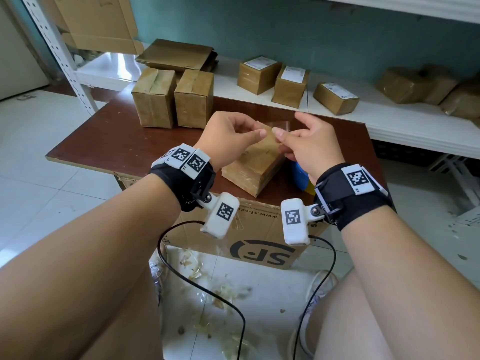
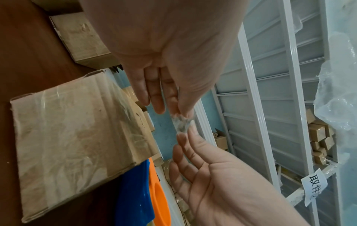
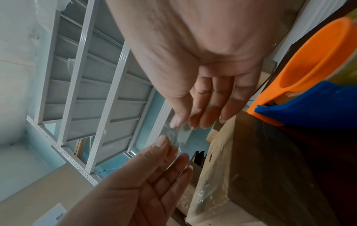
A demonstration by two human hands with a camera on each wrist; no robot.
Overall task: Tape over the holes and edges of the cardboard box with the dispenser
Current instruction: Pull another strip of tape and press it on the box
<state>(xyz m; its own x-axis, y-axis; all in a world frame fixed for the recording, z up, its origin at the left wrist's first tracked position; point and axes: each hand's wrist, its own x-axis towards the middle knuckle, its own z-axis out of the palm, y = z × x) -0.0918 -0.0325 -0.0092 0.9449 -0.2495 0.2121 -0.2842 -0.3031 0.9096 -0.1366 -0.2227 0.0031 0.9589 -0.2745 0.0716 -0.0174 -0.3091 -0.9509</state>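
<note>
A small cardboard box [image 1: 254, 167] wrapped in clear tape lies on the brown table [image 1: 109, 149] below both hands. My left hand [image 1: 259, 132] and right hand [image 1: 279, 132] meet just above it. Each pinches one end of a short, crumpled piece of clear tape [image 2: 182, 125] between thumb and forefinger. The other fingers are spread loosely. The same tape piece [image 3: 179, 134] shows between the fingertips in the right wrist view. The blue and orange tape dispenser [image 1: 301, 178] lies on the table right of the box, mostly hidden under my right wrist; neither hand touches the dispenser [image 3: 309, 99].
Two taped boxes [image 1: 174, 97] stand at the table's far edge. More labelled parcels [image 1: 291, 84] sit on the white shelf [image 1: 389, 126] behind. A large SF carton [image 1: 259, 245] stands under the table's near edge. Tape scraps litter the floor [image 1: 228, 294] between my legs.
</note>
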